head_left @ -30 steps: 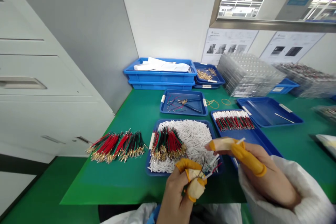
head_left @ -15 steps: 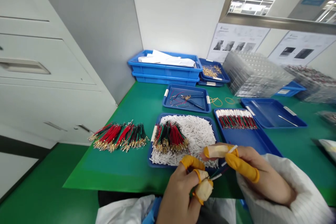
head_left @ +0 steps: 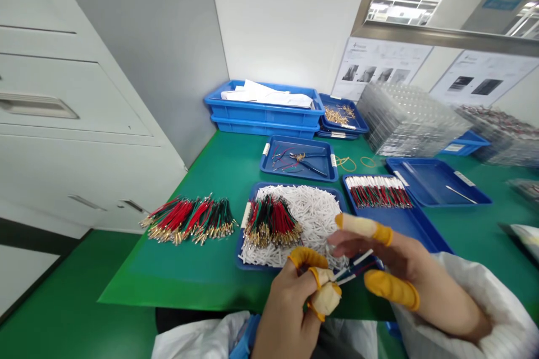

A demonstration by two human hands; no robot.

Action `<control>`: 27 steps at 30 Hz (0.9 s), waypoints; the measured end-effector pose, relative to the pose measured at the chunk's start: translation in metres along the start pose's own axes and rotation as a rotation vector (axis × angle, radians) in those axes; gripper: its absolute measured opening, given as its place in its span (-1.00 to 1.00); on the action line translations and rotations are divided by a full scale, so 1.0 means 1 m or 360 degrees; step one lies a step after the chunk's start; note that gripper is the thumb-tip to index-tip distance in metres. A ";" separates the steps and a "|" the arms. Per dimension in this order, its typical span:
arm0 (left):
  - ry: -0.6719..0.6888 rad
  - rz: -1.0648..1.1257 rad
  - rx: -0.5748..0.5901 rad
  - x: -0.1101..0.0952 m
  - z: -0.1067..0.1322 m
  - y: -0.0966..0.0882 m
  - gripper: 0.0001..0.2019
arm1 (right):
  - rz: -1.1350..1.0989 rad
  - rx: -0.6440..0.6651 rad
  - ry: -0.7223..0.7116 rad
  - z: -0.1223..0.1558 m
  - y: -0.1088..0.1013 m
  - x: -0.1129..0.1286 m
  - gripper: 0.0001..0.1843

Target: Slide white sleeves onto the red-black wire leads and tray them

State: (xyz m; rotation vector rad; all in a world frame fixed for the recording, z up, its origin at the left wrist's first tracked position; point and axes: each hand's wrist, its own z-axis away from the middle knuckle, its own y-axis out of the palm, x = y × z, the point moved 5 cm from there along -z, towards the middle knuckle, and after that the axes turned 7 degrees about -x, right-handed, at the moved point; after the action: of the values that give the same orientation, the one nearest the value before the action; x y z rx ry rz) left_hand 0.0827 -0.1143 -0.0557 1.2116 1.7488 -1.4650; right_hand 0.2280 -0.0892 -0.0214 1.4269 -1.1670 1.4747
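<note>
My left hand, with yellow finger cots and tape on its fingertips, pinches a few thin wires that carry white tube sleeves. The wires point to the right, over the front of the tray. Beside their free ends is my right hand, thumb and forefinger spread apart, in yellow cots too. Behind both hands stands a blue tray full of short white tubes. On these tubes lies a bundle of red, black and green wires with gold-coloured ends.
More wire bundles lie on the green table at left. A tray of finished-looking sleeved wires sits at right. Farther back are a tray with pliers, blue bins and stacked clear plastic trays.
My right hand has let go of a white tube and opened, moving slightly right. Sleeves now show on the wire ends. My left hand keeps its pinch in nearly the same place.
</note>
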 end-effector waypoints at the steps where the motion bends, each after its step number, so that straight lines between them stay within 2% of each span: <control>1: -0.0016 -0.0010 -0.0004 0.001 0.000 0.000 -0.69 | -0.0003 -0.0119 -0.0030 0.001 -0.003 -0.001 -0.50; 2: -0.0031 -0.0024 -0.0014 0.003 0.000 0.000 -0.67 | 0.0016 -0.0237 -0.0066 0.002 -0.005 -0.002 -0.51; 4: -0.0046 -0.0052 -0.0040 0.005 0.000 0.001 -0.65 | 0.0082 -0.0392 -0.0123 0.005 -0.004 -0.006 -0.67; 6: -0.0042 -0.0067 -0.0083 0.005 0.000 0.001 -0.67 | 0.0107 -0.0401 -0.0167 0.008 0.002 -0.009 -0.81; 7: -0.0030 -0.0067 -0.0108 0.005 -0.001 0.001 -0.68 | 0.0087 -0.0376 -0.0187 0.009 0.006 -0.010 -0.80; 10: 0.0037 -0.0071 -0.0177 0.002 -0.001 0.000 -0.71 | -0.0045 -0.0375 -0.0181 0.007 0.010 -0.011 -0.52; 11: 0.0061 -0.0083 -0.0183 0.001 -0.001 0.001 -0.71 | -0.0090 -0.0381 -0.0168 0.005 0.010 -0.011 -0.49; 12: 0.0081 -0.0101 -0.0178 0.001 0.000 0.001 -0.72 | -0.0126 -0.0371 -0.0166 0.003 0.010 -0.009 -0.55; 15: 0.0086 -0.0159 -0.0090 0.002 0.000 0.000 -0.71 | -0.0152 -0.0291 -0.0203 -0.004 0.009 -0.003 -0.90; 16: 0.0061 -0.0160 -0.0047 0.002 -0.001 -0.001 -0.73 | -0.0145 -0.0291 -0.0216 -0.005 0.008 -0.001 -0.93; 19: 0.0021 -0.0083 0.0006 0.000 -0.004 -0.007 -0.68 | -0.0159 -0.0359 -0.0216 -0.006 0.005 0.001 -0.92; 21: 0.0101 -0.0022 -0.0028 -0.008 -0.008 -0.009 -0.63 | -0.0164 -0.0361 -0.0203 -0.004 0.006 0.001 -0.94; 24: 0.0257 -0.0072 -0.0125 -0.022 -0.012 -0.008 -0.74 | -0.0137 -0.0363 -0.0274 -0.001 0.009 0.004 -0.92; 27: 0.0399 -0.0175 -0.0197 -0.030 -0.011 -0.002 -0.80 | -0.0101 -0.0482 -0.0420 0.003 0.005 0.008 -0.88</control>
State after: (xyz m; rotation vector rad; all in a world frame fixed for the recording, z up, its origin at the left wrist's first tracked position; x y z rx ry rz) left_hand 0.0954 -0.1126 -0.0260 1.2969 2.0698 -1.2873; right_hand 0.2240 -0.0944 -0.0141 1.4576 -1.4240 1.0346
